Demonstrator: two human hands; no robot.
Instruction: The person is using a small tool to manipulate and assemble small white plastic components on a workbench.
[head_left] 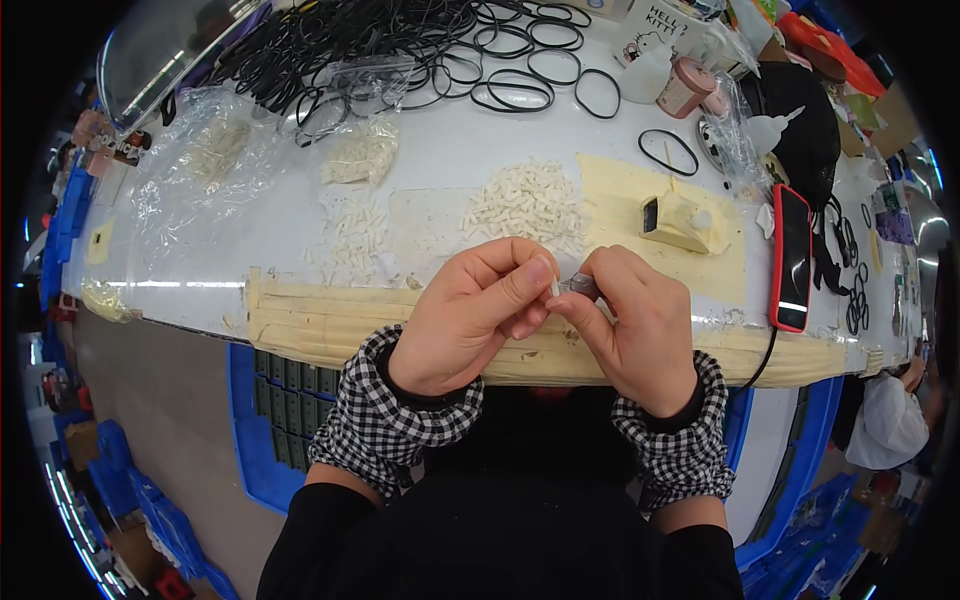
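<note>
My left hand (475, 305) is closed in a pinch, with a small white piece (555, 288) showing at the tips of thumb and forefinger. Right beside it, my right hand (640, 320) is closed on a small silver-grey piece (580, 284), mostly hidden by the fingers; its kind cannot be made out. The fingertips of both hands nearly meet over the taped front edge of the table. Just beyond them lies a heap of small white pieces (530, 200), with more of them scattered (355, 235) to the left.
Black rubber loops (515, 90) pile up at the back. Clear plastic bags (360, 150) of white pieces lie at the left. A tape-wrapped block (685, 222) sits on a yellow sheet (610, 185). A red-cased phone (791, 258) stands right. Blue crates (240, 430) are below the table.
</note>
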